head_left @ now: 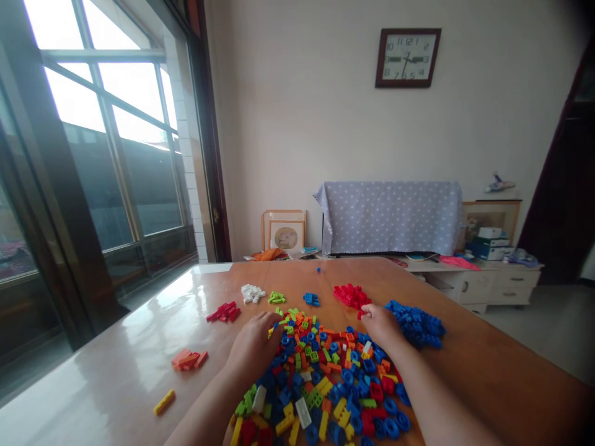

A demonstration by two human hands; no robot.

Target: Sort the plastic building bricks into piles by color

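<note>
My right hand (380,323) pinches a small red brick (360,314) at the near edge of a red brick pile (351,295). Just right of that hand lies a heap of blue bricks (416,323). My left hand (256,339) rests over the left side of a large mixed pile of toy bricks (320,378). Its fingers are bent and apart, with lime pieces showing near the tips; I see nothing held. The mixed pile, in blue, orange, lime, yellow, red and white, spreads between my forearms.
Small colour groups ring the pile: white bricks (253,293), lime bricks (277,297), blue bricks (311,299), long red pieces (224,311) and orange-red pieces (188,359). One yellow brick (164,402) lies at left. A blue bead-like piece (318,270) sits near the wooden table's (488,365) far edge.
</note>
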